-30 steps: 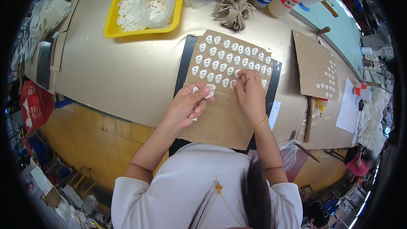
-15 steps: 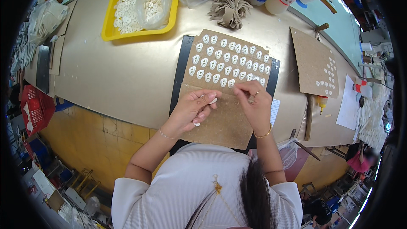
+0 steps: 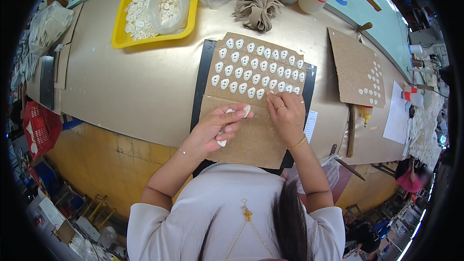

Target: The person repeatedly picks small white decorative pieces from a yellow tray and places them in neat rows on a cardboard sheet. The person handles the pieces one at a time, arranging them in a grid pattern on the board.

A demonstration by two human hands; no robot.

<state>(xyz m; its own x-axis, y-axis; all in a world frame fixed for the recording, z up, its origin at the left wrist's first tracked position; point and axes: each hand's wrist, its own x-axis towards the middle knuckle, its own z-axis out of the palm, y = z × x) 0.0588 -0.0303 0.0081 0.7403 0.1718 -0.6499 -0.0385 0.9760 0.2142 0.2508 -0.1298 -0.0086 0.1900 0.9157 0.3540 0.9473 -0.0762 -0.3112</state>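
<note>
The small white rounded-oblong pieces (image 3: 247, 75) lie in four rows over the twelve o'clock half of a brown cardboard sheet (image 3: 256, 140), whose six o'clock half is bare around the hands. Each piece's long axis runs roughly from twelve to six, leaning slightly toward one; which end is narrower is too small to tell. They look flat, with curved edges, a paler rim and two small dark spots along the length. The rows bend gently.

The person's left hand (image 3: 218, 128), toward seven o'clock on the sheet, is clamped on several loose white pieces. Thumb and forefinger pinch one (image 3: 247, 110), its long axis slanting from one toward seven; another shows below the curled fingers.

The right hand (image 3: 288, 111), toward four o'clock, has thumb and forefinger close together by the bottom row. White shows at their tips, but whether they grip it cannot be told.

A flat black board (image 3: 202, 82) lies under the sheet. From the sheet, a yellow plastic tray (image 3: 194, 5) of white pieces sits between ten and eleven o'clock, and a second brown cardboard sheet (image 3: 345, 67) between two and three.
</note>
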